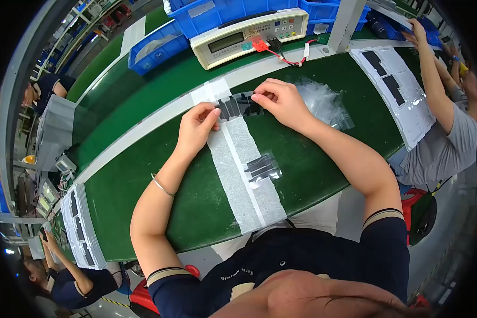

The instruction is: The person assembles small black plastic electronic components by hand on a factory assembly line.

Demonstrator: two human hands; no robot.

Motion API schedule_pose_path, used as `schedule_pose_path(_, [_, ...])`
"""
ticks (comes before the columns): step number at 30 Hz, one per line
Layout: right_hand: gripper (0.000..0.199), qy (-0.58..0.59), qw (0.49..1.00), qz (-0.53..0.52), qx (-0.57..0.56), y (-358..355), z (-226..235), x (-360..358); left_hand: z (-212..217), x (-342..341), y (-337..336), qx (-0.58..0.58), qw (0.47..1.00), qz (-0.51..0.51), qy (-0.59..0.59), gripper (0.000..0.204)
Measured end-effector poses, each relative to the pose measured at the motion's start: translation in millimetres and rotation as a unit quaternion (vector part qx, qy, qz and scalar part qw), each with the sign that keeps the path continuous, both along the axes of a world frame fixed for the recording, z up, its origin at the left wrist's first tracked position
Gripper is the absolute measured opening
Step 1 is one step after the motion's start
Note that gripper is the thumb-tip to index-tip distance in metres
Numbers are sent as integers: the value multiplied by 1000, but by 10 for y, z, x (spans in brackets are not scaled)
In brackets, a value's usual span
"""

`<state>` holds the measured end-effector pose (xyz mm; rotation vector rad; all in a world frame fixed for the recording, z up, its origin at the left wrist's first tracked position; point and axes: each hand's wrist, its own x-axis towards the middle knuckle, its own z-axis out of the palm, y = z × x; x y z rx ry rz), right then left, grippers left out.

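Note:
Between my two hands is a clear plastic film with black strips on it [234, 107], held above the far part of a white cloth-like runner [230, 169]. My left hand [197, 127] pinches the film's left end between thumb and fingers. At its right end my right hand [282, 100] grips it the same way. Closer to me, a second clear film with dark strips [262, 167] lies on the runner, partly over its right edge. A loose heap of clear plastic pieces [320, 100] rests just right of my right hand.
Behind the green work surface [164, 212] stand a beige electronic tester [225, 46] with red and black leads and several blue bins [159, 50]. White trays with black pieces lie at right [408, 111] and far left [74, 233]. Co-workers sit on both sides.

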<state>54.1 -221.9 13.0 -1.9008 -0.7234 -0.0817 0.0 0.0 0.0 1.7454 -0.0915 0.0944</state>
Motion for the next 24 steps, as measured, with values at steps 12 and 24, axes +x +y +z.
schedule_pose_path(12, [14, 126, 983, 27, 128, 16, -27, 38, 77, -44, -11, 108, 993, 2, 42, 22])
schedule_pose_path(24, [17, 125, 980, 19, 155, 24, -109, 62, 128, -39, -28, 61, 995, -27, 71, 22])
